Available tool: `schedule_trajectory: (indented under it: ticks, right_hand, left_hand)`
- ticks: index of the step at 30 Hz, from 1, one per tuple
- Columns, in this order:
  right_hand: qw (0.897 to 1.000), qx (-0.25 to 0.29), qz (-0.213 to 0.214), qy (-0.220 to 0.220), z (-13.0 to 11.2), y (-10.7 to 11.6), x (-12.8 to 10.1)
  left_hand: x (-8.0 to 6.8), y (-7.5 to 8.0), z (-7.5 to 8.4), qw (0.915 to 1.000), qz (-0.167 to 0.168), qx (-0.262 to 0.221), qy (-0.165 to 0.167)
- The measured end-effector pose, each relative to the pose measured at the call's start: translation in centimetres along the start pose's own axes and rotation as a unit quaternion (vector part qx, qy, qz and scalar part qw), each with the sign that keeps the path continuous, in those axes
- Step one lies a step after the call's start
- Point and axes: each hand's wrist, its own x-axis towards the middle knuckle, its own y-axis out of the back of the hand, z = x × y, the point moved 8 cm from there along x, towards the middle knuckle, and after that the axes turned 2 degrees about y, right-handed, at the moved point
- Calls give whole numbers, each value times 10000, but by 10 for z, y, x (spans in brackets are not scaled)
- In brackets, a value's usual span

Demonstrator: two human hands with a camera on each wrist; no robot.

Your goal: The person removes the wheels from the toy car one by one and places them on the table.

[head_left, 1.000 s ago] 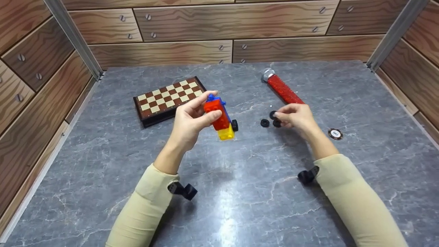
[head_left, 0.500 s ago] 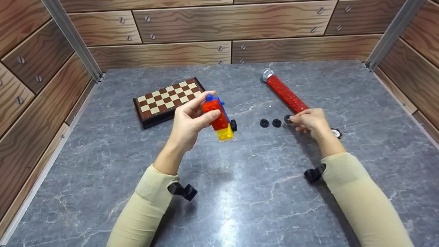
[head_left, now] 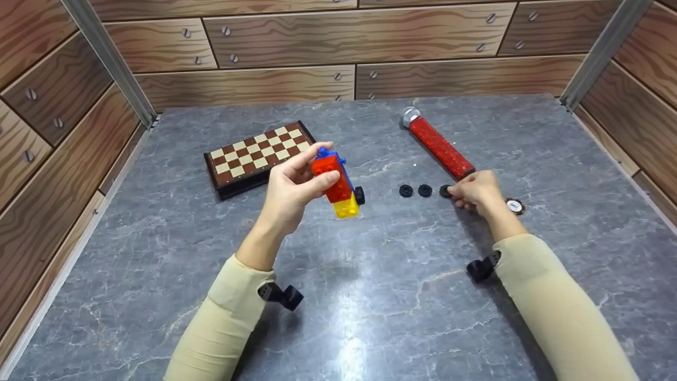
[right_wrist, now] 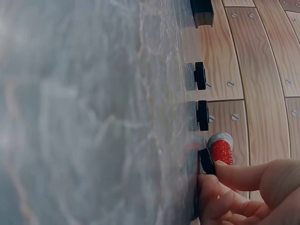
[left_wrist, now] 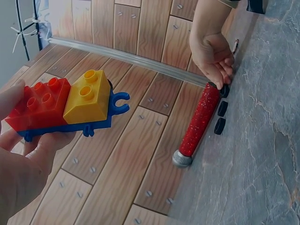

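Observation:
My left hand (head_left: 285, 193) holds a toy block car above the table, thumb across its red brick (head_left: 333, 180). A yellow brick (left_wrist: 89, 96) sits beside the red one, both on a blue base (left_wrist: 96, 127) with hooks and axle clips. One black wheel (head_left: 359, 195) is fitted on the car's right side; the left hand covers part of the toy. My right hand (head_left: 478, 191) pinches another black wheel (right_wrist: 206, 161) between thumb and finger, tilted, right at the tabletop. Two more loose wheels, one left (head_left: 405, 191) and one middle (head_left: 424, 190), lie in line with it.
A red glittery microphone (head_left: 441, 148) lies just behind the right hand. A poker chip (head_left: 514, 206) is to the right of that wrist. The folded chessboard box (head_left: 259, 153) lies behind the left hand. Wood-patterned walls (head_left: 285, 39) enclose the grey marbled table (head_left: 317, 317).
My right hand has moved right with a wheel, away from the two loose ones, and lowered it to the table in line with them. The left hand holds the car still.

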Motion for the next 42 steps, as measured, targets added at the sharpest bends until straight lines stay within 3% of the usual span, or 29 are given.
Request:
schedule_trajectory:
  ticks: [12, 19, 25, 34, 42]
  right_hand:
    - [9976, 637, -263, -8, -9, 1, -12]
    - [9924, 834, -260, 861, -39, -1, -27]
    - [9758, 1143, -255, 1847, -61, -11, -40]
    - [9589, 1585, -508, 2297, -77, -28, -58]
    - [9459, 1557, -758, 2744, -96, -45, -80]
  left_hand:
    - [0, 0, 0, 10000, -2, 39, 13]
    - [0, 0, 1, 10000, 8, 78, 16]
    - [-1, 1, 1, 10000, 5, 66, 9]
    - [-1, 0, 2, 10000, 33, 15, -17]
    - [-1, 0, 3, 9998, 96, -180, 16]
